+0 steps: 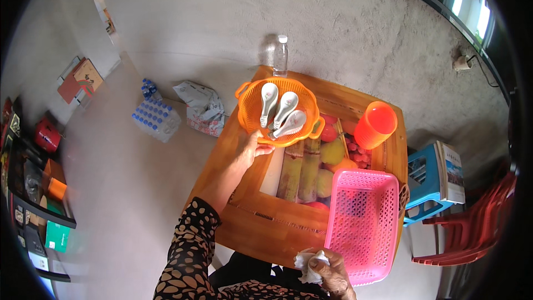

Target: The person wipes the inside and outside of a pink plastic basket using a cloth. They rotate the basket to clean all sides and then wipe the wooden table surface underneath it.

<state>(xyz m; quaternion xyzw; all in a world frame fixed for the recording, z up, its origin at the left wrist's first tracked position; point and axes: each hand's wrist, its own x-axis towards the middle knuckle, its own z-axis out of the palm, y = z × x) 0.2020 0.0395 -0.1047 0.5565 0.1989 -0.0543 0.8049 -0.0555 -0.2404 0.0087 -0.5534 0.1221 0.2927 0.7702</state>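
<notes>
Mid-frame, my left hand (252, 147) has fingers closed on the orange basket (247, 112); bottom, right of centre, my right hand (332, 275) clutches tissue (307, 265). Presumed step: steadying; next, hold basket level.

Head-worn left fisheye, upright, pitched steeply down from above the near edge, facing across a rectangular brown wooden table (288, 215), table close, rough grey wall (250, 5) farther off, very wide field, edges bowing at the dark circular rim

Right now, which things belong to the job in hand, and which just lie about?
Job: orange basket, gripped by left hand; white spoons inside; crumpled white wad in right hand; possibly pink basket.

Seemingly lying about: clear bottle, blue stool, red chairs, bottle pack.
</notes>
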